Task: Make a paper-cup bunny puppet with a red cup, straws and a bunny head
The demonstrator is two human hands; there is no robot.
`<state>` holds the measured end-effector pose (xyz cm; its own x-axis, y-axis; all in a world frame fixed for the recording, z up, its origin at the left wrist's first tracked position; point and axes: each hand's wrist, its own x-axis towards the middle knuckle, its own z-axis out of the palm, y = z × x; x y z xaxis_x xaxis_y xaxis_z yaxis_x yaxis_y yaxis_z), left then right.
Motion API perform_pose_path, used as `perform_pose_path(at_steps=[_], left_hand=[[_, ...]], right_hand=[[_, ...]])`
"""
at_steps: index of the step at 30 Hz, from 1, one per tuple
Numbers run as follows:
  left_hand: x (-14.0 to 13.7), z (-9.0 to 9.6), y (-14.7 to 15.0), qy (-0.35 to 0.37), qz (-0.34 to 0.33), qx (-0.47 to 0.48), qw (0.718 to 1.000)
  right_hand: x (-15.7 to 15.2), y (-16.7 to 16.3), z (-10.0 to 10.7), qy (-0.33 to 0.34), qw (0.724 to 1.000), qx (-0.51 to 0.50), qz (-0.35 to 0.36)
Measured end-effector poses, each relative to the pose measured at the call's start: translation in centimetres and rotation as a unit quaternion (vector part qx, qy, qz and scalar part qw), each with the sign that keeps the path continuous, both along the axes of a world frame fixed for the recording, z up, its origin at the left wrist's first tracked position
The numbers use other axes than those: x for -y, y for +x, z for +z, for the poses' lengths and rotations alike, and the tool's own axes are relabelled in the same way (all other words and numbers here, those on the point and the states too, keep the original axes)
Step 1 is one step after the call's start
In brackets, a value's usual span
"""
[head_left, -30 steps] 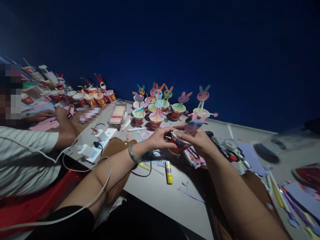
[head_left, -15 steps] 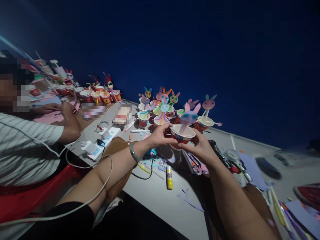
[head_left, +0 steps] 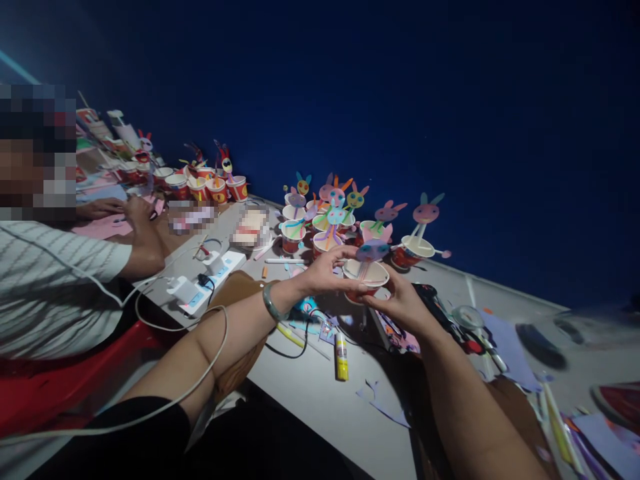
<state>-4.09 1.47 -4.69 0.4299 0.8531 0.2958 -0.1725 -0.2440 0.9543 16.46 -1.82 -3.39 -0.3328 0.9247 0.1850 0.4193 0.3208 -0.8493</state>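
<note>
A red-and-white paper cup (head_left: pixel 367 274) is held above the table between my two hands. My left hand (head_left: pixel 327 270) grips its left side, thumb low and fingers near the rim. On the other side my right hand (head_left: pixel 397 300) has its fingers around the cup, partly hidden behind it. A purple paper rabbit head (head_left: pixel 373 251) with pink ears rises from the cup on pale strips. Just behind stand several similar cups with paper rabbits, among them a pink rabbit (head_left: pixel 425 212) with greenish ears and a light blue rabbit (head_left: pixel 337 211).
A yellow glue stick (head_left: pixel 341 360) stands on the table (head_left: pixel 305 393) near purple paper scraps (head_left: pixel 383 405). At left lies a white power strip (head_left: pixel 213 283) with cables. A co-worker's arm (head_left: pixel 145 233) rests over pink paper. A magnifier-like round tool (head_left: pixel 467 318) lies at right.
The cup in my hands has come slightly down and tilted towards me, so its rabbit head sits lower. The whole view has shifted a little.
</note>
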Motion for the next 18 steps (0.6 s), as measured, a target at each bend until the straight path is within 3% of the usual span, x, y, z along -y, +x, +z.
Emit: perform_pose_path(at_steps=[7,12,18], left_hand=[[0.0,0.6,-0.5,0.082,0.017,-0.07,0.994],[0.6,0.0,-0.2,0.054,-0.009,-0.062,0.997],[1.0,0.4,-0.7,0.018,-0.091,-0.072,0.993]], right_hand=[[-0.2,0.3,-0.7,0.02,0.999,0.028,0.036],[0.2,-0.3,-0.7,0.066,0.994,0.068,0.054],[0.5,-0.9,-0.6,0.094,0.99,0.087,0.066]])
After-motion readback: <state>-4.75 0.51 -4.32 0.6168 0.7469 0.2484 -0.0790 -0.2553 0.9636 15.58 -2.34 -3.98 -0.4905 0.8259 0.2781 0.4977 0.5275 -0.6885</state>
